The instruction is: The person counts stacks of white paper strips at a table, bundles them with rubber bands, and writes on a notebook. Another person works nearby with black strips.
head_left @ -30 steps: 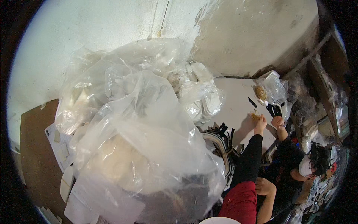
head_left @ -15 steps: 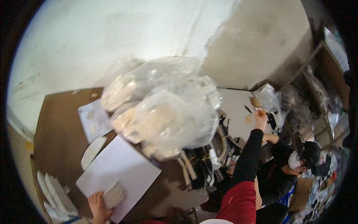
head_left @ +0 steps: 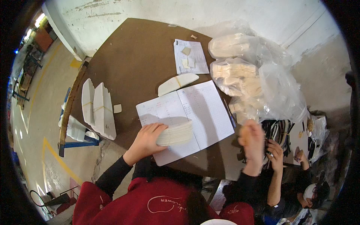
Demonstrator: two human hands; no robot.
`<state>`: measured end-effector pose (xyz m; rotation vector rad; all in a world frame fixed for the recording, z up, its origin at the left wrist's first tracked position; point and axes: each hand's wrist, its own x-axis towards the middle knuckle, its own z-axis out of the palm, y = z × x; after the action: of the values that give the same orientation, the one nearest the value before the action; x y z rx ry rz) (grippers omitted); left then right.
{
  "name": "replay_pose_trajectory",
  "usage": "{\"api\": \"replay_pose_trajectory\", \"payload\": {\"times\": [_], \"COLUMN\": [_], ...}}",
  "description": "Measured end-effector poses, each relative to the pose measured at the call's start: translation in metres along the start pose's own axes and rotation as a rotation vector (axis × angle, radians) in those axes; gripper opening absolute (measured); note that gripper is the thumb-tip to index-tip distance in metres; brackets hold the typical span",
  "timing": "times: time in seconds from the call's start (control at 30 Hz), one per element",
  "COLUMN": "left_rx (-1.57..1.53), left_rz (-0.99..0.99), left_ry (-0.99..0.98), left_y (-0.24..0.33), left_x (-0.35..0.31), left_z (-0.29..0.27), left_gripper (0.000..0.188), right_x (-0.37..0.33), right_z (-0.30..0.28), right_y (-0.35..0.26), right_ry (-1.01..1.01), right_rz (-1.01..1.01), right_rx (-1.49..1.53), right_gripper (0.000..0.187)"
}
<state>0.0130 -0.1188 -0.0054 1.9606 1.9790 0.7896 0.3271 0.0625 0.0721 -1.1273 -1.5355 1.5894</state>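
Observation:
My left hand (head_left: 148, 139) is closed on one end of a stack of thin white cut pieces (head_left: 175, 134), which lies on an open notebook (head_left: 206, 112) with ruled, handwritten pages. Over the table's right part, near the clear plastic bags, my right hand (head_left: 252, 146) is raised and smeared by motion. Its fingers are curled round something yellowish-tan, too blurred to make out. Beyond the notebook's far edge lies a curved white bundle (head_left: 177, 84) with a thin yellow band round it.
Banded white bundles (head_left: 98, 108) stand at the brown table's (head_left: 131, 56) left edge. A printed sheet (head_left: 200, 56) with small scraps lies farther back. Plastic bags (head_left: 240, 75) of cream-coloured pieces fill the right side. A co-worker's hand (head_left: 275, 153) touches dark strips (head_left: 279, 131).
My right hand has come back from the orange-brown heap at the far right toward the notebook. The view has swung left. My left hand stays at the stack.

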Motion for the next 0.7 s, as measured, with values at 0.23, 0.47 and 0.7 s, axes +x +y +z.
{"api": "replay_pose_trajectory", "payload": {"times": [0.23, 0.47, 0.7], "left_rx": [-0.084, -0.742, -1.377], "left_rz": [-0.086, -0.475, -0.618], "left_ry": [0.069, 0.02, -0.007], "left_y": [-0.005, -0.019, -0.015], "left_x": [0.007, 0.013, -0.02], "left_z": [0.006, -0.003, -0.001], "left_gripper": [0.055, 0.058, 0.066], "right_x": [0.014, 0.004, -0.005], "right_z": [0.034, 0.025, 0.021], "right_y": [0.071, 0.067, 0.068], "right_ry": [0.225, 0.286, 0.371], "right_rz": [-0.403, -0.09, -0.125], "right_rx": [-0.682, -0.044, -0.241], "right_gripper": [0.01, 0.009, 0.012]}}
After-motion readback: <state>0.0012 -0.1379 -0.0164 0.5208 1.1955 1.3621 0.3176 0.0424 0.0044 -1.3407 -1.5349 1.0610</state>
